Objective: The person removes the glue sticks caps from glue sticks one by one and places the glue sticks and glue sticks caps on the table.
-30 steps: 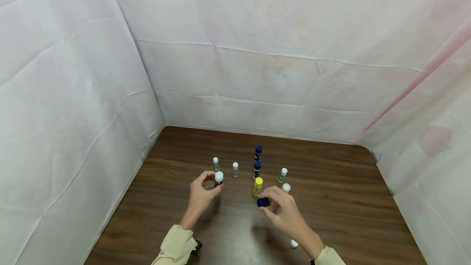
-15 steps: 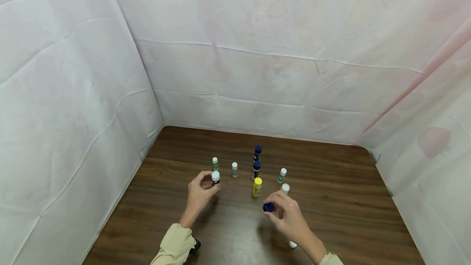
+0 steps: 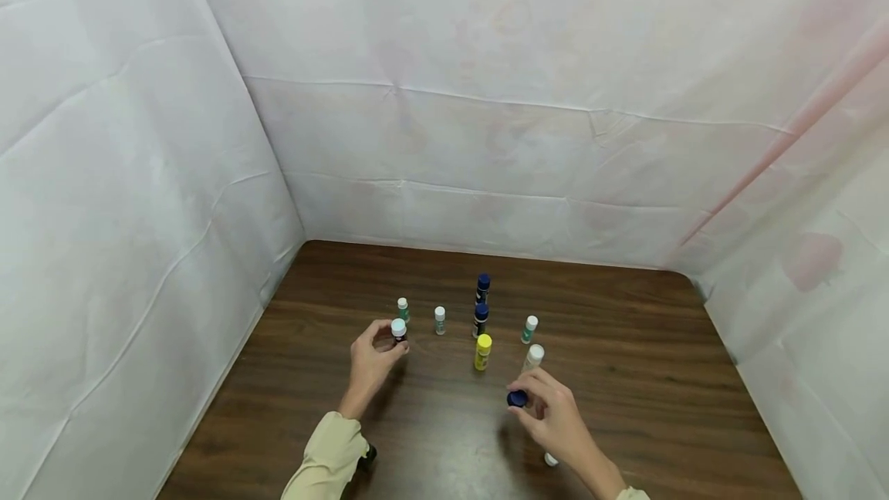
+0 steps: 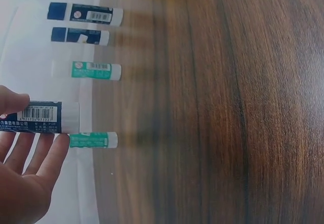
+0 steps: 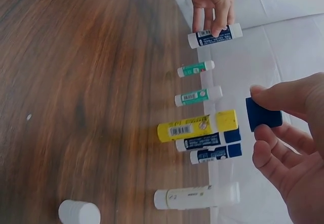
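Observation:
My left hand (image 3: 375, 365) grips an upright glue stick (image 4: 40, 115) with a navy label and white base, thumb on one side and fingers on the other. In the head view its top end is white. My right hand (image 3: 559, 419) pinches a navy blue cap (image 5: 263, 114) between thumb and fingers, above the table. Just beyond that hand stands a white glue stick (image 3: 533, 357), partly hidden by it in the head view. A yellow glue stick (image 3: 482, 353) stands between the two hands, a little farther back.
Two navy-capped glue sticks (image 3: 481, 319) stand in line behind the yellow one. Small green-labelled glue sticks stand at left (image 3: 440, 321) and right (image 3: 530, 329). A white cylindrical piece (image 5: 79, 213) is near my right wrist. White cloth walls (image 3: 444, 137) border the wooden table (image 3: 625, 330).
My right hand has moved right and nearer to me with the navy cap, away from the yellow glue stick. My left hand has shifted slightly left with its glue stick.

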`<state>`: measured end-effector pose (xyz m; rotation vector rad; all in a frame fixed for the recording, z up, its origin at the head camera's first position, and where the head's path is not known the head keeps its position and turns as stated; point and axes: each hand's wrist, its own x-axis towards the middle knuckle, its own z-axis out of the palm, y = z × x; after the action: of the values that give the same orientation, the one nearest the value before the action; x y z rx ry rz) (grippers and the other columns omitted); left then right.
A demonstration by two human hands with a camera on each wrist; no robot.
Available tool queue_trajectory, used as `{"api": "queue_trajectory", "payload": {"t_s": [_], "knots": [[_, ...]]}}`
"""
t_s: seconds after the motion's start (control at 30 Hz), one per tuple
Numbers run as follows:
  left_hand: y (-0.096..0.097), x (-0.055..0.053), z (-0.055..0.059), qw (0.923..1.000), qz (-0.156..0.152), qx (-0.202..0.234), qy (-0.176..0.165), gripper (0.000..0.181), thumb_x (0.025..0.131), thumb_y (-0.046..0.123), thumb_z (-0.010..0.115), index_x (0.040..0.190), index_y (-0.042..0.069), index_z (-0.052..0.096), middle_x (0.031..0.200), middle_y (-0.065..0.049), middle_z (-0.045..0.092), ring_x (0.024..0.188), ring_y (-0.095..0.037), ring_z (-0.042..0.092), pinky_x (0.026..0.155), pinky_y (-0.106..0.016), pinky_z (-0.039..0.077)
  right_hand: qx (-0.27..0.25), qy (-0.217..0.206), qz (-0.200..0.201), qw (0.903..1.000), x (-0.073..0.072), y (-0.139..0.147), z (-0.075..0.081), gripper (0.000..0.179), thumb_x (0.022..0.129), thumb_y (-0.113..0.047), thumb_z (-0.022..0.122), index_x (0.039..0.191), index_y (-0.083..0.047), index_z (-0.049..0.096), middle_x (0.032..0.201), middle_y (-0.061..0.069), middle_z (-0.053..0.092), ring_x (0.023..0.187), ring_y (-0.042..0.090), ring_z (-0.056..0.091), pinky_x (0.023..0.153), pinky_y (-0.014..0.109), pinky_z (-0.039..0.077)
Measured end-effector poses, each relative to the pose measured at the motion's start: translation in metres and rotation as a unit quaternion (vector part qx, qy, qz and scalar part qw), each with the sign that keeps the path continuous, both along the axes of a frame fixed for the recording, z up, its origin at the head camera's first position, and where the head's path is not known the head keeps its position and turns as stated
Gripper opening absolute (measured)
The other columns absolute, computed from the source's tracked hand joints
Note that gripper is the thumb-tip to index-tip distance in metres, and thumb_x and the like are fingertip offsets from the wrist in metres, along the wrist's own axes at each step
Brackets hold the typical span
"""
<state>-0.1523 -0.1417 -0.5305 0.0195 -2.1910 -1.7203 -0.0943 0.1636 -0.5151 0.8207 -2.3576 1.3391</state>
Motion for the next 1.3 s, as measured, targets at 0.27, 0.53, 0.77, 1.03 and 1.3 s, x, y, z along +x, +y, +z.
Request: {"api": "queue_trajectory", "payload": {"t_s": [0.27,0.53,0.77,1.03,1.3], "knots": [[0.0,-0.001,0.004,0.9999,0.008,-0.004,-0.013,0.031,0.071,-0.012,0.072,0.1,-0.008,0.062,0.098,-0.025,0.063,0.091,-0.041,0.062,0.076,-0.05,0.053,0.004,-0.011,-0.012,0.9999,0.002,0.007,-0.009,0.041,0.063,0.012,0.08,0.093,-0.013,0.069,0.092,-0.001,0.063,0.06,0.009,0.05,0.043,0.018,0.041],[-0.005,-0.007,-0.004,0.9994,0.01,0.013,-0.031,0.03,0.071,-0.012,0.072,0.099,-0.01,0.062,0.096,-0.027,0.063,0.092,-0.042,0.06,0.076,-0.047,0.053,0.007,-0.042,-0.037,0.9984,0.006,0.012,-0.016,0.04,0.062,0.01,0.081,0.091,-0.015,0.069,0.089,-0.002,0.063,0.062,0.011,0.053,0.045,0.019,0.041],[-0.015,-0.024,-0.043,0.9982,0.046,-0.014,-0.037,0.031,0.069,-0.005,0.078,0.097,0.001,0.066,0.094,-0.015,0.067,0.091,-0.033,0.064,0.077,-0.041,0.053,0.018,-0.067,-0.058,0.9959,0.009,0.018,-0.027,0.037,0.065,0.005,0.081,0.091,-0.018,0.069,0.09,-0.007,0.062,0.066,0.009,0.054,0.046,0.019,0.042],[-0.017,-0.028,-0.06,0.9964,0.061,-0.037,-0.046,0.033,0.067,-0.004,0.079,0.097,0.003,0.067,0.093,-0.012,0.068,0.089,-0.028,0.065,0.083,-0.044,0.047,0.022,-0.09,-0.073,0.993,0.013,0.024,-0.036,0.035,0.066,0.003,0.081,0.092,-0.018,0.069,0.091,-0.007,0.062,0.068,0.008,0.054,0.049,0.021,0.044],[-0.013,-0.03,-0.065,0.9956,0.06,-0.044,-0.056,0.033,0.067,-0.003,0.08,0.096,0.004,0.066,0.093,-0.011,0.068,0.089,-0.028,0.065,0.084,-0.046,0.047,0.02,-0.083,-0.101,0.9912,0.014,0.031,-0.046,0.04,0.063,0.006,0.082,0.091,-0.019,0.068,0.089,-0.008,0.062,0.067,0.007,0.054,0.049,0.022,0.045]]}}
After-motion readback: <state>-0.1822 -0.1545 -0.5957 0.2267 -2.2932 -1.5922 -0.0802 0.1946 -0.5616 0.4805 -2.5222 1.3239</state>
